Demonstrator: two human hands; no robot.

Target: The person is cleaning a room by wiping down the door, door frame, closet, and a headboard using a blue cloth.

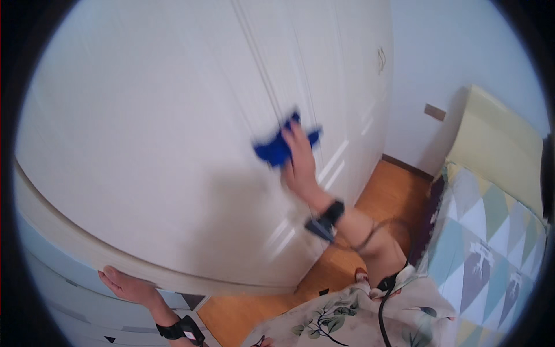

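My right hand (299, 159) presses a crumpled dark-blue cloth (276, 151) against the face of a large cream wardrobe door (144, 127). Cloth and fingers are slightly blurred. The cloth sits beside the long vertical grooves of the panel. At the lower left, my left hand (130, 286) is at the door's edge, its thumb up against the rim and its fingers pointing left; part of the grip is hidden. Each wrist wears a black strap with a small device.
On the right stands a bed with patterned bedding (480, 248) and a pale-yellow headboard (491, 139). Behind the door's lower left edge are pale drawer fronts (69, 301). Orange-brown wooden floor (393, 194) lies between door and bed. A dark cable (383, 324) hangs over my patterned clothing.
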